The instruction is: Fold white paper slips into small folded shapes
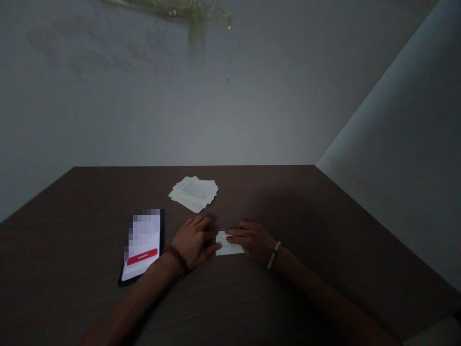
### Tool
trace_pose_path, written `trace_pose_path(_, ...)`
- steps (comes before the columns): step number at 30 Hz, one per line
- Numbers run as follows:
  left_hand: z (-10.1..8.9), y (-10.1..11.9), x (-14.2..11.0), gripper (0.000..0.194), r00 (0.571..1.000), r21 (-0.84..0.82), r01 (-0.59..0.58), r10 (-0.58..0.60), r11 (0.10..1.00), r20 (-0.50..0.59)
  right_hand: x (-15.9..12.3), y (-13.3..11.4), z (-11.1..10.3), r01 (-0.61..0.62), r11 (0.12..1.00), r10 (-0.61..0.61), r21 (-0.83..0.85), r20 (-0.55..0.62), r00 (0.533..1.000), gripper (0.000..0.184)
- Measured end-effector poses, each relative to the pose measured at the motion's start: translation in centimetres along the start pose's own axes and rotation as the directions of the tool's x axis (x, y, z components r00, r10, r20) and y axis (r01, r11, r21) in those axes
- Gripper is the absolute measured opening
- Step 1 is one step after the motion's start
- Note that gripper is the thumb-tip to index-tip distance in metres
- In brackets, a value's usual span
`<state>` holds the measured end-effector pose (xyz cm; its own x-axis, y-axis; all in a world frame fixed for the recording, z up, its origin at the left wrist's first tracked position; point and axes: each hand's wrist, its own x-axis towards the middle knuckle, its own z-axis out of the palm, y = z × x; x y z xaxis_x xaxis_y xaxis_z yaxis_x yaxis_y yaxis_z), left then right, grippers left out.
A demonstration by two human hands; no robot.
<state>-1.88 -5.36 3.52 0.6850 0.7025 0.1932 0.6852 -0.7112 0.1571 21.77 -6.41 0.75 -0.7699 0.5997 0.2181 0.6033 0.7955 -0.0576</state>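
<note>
A small white slip of paper with lines of print lies flat on the dark wooden table, between my two hands. My left hand rests palm down with its fingers apart, its thumb and index fingertips at the slip's left edge. Over the slip's upper right part lies my right hand, fingers stretched out and touching the paper. That hand hides the slip's right end. Neither hand is wrapped round anything. Beyond my left hand is a loose, fanned pile of printed papers.
A phone or tablet with a lit screen and a red button lies left of my left hand, partly behind my forearm. The table meets a grey wall at the back and another wall on the right.
</note>
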Motion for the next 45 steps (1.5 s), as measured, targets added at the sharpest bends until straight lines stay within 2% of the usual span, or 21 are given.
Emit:
trace_pose_path(5,-0.1,-0.6,0.0,0.027,1.000,-0.078,0.011,-0.011,0.997,0.002,-0.1,-0.2,-0.2,-0.007,1.000,0.007,-0.010,0.012,1.000,0.031)
trace_pose_path(13,0.0,-0.3,0.1,0.029,1.000,-0.105,0.023,-0.022,0.994,0.011,-0.1,-0.1,-0.1,-0.021,1.000,0.021,-0.011,0.006,1.000,0.031)
trace_pose_path(16,0.1,-0.3,0.1,0.031,0.999,-0.125,0.039,-0.038,0.991,0.017,0.0,-0.4,-0.4,-0.091,0.994,0.094,0.065,-0.044,0.995,0.030)
trace_pose_path(20,0.2,-0.2,0.0,0.033,0.999,-0.174,0.049,-0.048,0.984,0.010,0.3,-0.7,-0.9,-0.176,0.949,0.203,0.264,-0.082,0.976,0.023)
trace_pose_path(22,0.3,-0.2,0.1,0.033,0.999,-0.201,0.052,-0.051,0.978,0.010,0.6,-0.7,-1.2,-0.216,0.883,0.265,0.416,-0.062,0.962,0.022)
trace_pose_path(25,0.5,-0.1,0.1,0.031,0.998,-0.257,0.062,-0.061,0.964,0.012,1.2,-0.6,-1.4,-0.293,0.703,0.394,0.648,-0.011,0.919,0.021)
trace_pose_path(28,0.6,-0.2,0.1,0.027,0.998,-0.341,0.068,-0.068,0.938,0.013,1.5,-0.5,-1.4,-0.335,0.589,0.480,0.736,0.015,0.877,0.018)
trace_pose_path(31,0.3,-0.1,0.3,0.023,0.996,-0.447,0.082,-0.086,0.891,0.010,1.4,-0.3,-1.4,-0.354,0.449,0.590,0.820,0.025,0.807,0.012)
trace_pose_path(35,-0.4,0.3,0.7,0.016,0.986,-0.598,0.140,-0.167,0.789,0.011,0.9,-0.1,-1.7,-0.318,0.273,0.705,0.908,0.036,0.708,0.021)
trace_pose_path(39,-1.0,1.1,0.8,0.025,0.956,-0.716,0.237,-0.288,0.657,0.053,0.6,-0.4,-2.1,-0.272,0.167,0.758,0.948,0.053,0.651,0.027)
trace_pose_path(45,-1.2,2.0,0.9,0.033,0.902,-0.813,0.312,-0.423,0.492,0.090,0.8,-1.2,-2.2,-0.234,0.091,0.782,0.968,0.076,0.619,0.030)
